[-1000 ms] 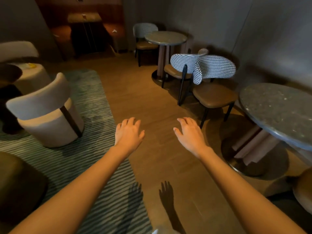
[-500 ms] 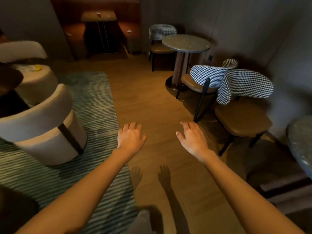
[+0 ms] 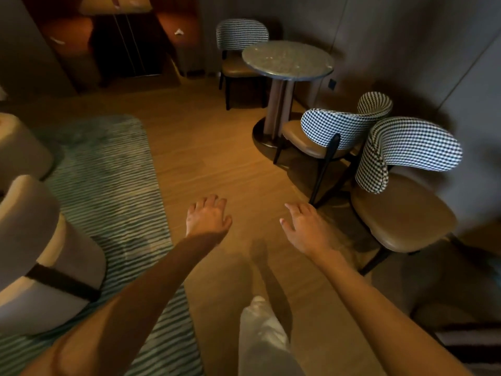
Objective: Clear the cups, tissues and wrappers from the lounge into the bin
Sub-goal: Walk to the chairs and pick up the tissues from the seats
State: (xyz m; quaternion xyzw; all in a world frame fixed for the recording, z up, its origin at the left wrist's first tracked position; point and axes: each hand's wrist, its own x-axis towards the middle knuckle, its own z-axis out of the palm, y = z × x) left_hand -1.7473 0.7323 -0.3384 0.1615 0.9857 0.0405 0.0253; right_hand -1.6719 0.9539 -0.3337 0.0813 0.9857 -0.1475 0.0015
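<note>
Two bare hands hang over the wood floor. From my left: a cream round armchair (image 3: pixel 40 256) on the green striped rug (image 3: pixel 113 185), then my left hand (image 3: pixel 207 219) and right hand (image 3: pixel 306 229) — fingers loosely spread, holding nothing. Houndstooth-backed chairs (image 3: pixel 393 185) crowd the round stone-topped table (image 3: pixel 287 59) on the right. White crumpled tissues (image 3: pixel 179 31) lie on orange seats far ahead — well apart from my hands.

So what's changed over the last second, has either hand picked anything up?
No. The view has advanced toward the far round table, and the near stone table has left view. Left hand and right hand stay open, outstretched and empty.
</note>
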